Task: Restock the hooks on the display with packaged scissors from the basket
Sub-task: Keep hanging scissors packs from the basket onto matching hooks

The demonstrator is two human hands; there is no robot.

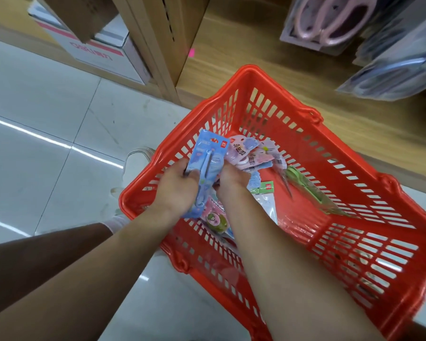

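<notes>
Inside the red basket [250, 70], the left hand [175, 188] clamps its fingers on a blue scissors pack [205, 163] and the right hand [231, 180] clutches pink packs [246, 153]: light, slick, bendy cards, probably best pinched near the top.

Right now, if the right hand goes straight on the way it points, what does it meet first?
The right hand points forward and down into the basket, so it likely meets the pink scissor packs first; the contact itself is hidden, so depth is unclear.
</notes>
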